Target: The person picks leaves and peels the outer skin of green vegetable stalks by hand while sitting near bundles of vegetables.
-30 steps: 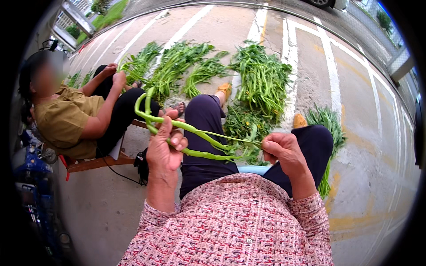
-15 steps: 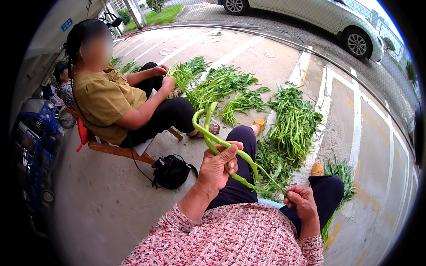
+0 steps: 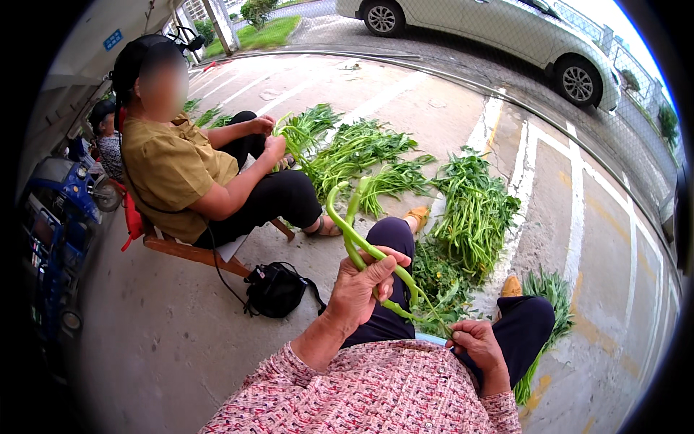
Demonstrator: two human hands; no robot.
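My left hand (image 3: 363, 288) is closed around pale green leafy vegetable stems (image 3: 359, 239), whose thick, curved ends rise above the fingers. The thinner ends slant down to the right across my lap. There my right hand (image 3: 476, 343) pinches a thin strand at the tip of the stems, thumb against the bent fingers. Beyond my knees, a big bunch of stemmed greens (image 3: 473, 217) lies on the ground. Loose leaves (image 3: 439, 289) are heaped nearer, between my legs. Another bundle of greens (image 3: 547, 304) lies beside my right leg.
To the left, a co-worker (image 3: 181, 166) sits on a wooden chair (image 3: 199, 257), holding greens in both hands. More greens (image 3: 369, 148) lie before them. A black bag (image 3: 278, 291) rests on the concrete near my left side. A wire fence and a white car (image 3: 491, 36) stand at the back.
My right hand has moved slightly left and down, closer to my left hand, still pinching the strand. The stems remain in my left hand. The whole view has shifted slightly.
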